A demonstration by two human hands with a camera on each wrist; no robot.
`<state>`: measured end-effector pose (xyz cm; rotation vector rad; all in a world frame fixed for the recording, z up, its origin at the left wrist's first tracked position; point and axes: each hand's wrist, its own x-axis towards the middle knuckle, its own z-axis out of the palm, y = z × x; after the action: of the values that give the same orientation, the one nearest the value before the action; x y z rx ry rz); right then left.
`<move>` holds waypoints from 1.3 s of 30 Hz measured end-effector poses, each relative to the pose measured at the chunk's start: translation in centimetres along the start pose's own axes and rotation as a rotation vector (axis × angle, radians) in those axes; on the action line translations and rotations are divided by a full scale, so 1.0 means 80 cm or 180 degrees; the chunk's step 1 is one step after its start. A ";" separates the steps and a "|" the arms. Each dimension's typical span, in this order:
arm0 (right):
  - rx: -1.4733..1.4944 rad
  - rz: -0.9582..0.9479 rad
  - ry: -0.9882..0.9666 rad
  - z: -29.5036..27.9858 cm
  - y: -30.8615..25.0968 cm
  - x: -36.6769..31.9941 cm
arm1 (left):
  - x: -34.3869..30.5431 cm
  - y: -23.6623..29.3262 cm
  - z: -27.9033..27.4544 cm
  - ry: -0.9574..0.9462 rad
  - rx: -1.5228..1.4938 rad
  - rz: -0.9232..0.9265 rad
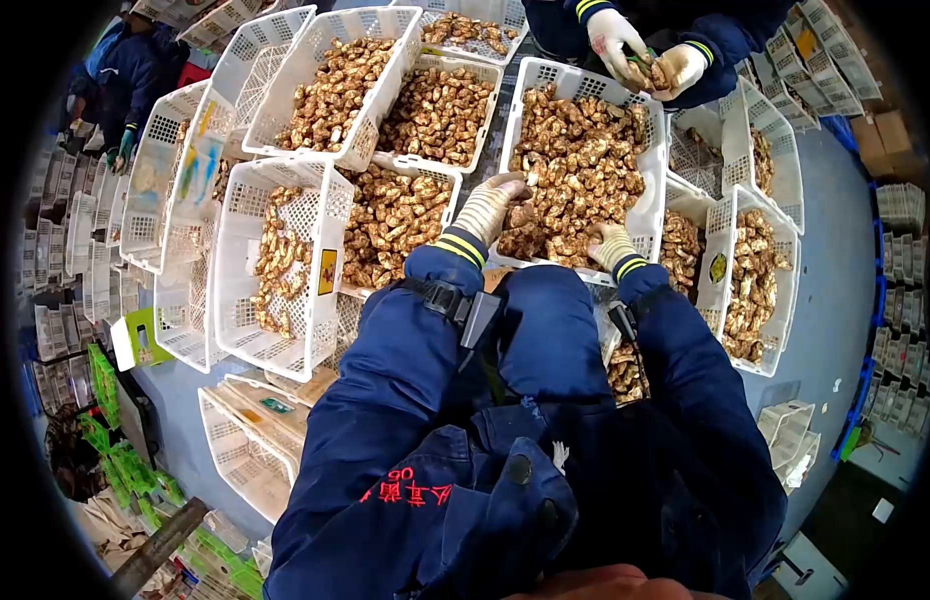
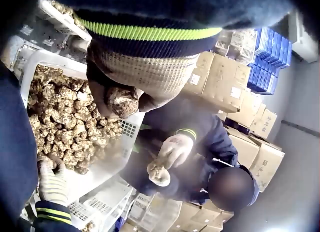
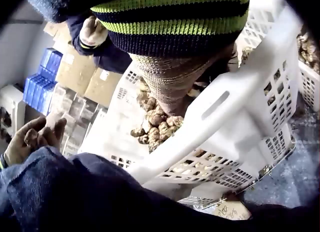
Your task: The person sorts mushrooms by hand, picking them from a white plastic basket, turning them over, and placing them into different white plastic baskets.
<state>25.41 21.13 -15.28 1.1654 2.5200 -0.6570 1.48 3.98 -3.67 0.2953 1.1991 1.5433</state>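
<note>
Brown and cream knobbly pieces (image 1: 580,150), mushroom-like, fill a white plastic crate (image 1: 518,90) in front of the person. The gloved left hand (image 1: 490,208) is at the crate's left side; in the left wrist view this hand (image 2: 145,77) holds a brown piece (image 2: 122,102) between thumb and fingers. The gloved right hand (image 1: 613,246) reaches over the near edge onto the heap at the right. In the right wrist view the right hand (image 3: 167,79) points down among the pieces (image 3: 155,124), its fingertips largely hidden, so its grip is unclear.
More white crates of similar pieces stand left (image 1: 275,170) and right (image 1: 730,240). Across the crate another person's gloved hands (image 1: 617,42) hold a piece. A second person (image 1: 135,75) is at the far upper left. Cardboard boxes (image 2: 220,82) are stacked beyond.
</note>
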 end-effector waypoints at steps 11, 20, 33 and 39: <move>-0.1033 -0.0677 -0.1298 -0.026 -0.107 0.003 | 0.000 0.004 0.001 0.0057 -0.0011 0.0139; -0.0290 -0.0965 -0.0958 -0.011 -0.083 0.020 | -0.002 0.012 0.007 0.0091 -0.0300 0.0044; 0.5100 0.0194 -0.1606 -0.072 -0.073 -0.043 | 0.001 0.009 0.006 0.0092 -0.0310 0.0131; 0.5903 -0.0583 -0.1810 -0.093 -0.081 -0.057 | 0.008 0.000 -0.004 0.0027 -0.0372 0.0041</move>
<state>22.79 18.35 -5.08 0.7025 0.9969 -2.9909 1.01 4.36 -4.10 0.2198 1.1107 1.6203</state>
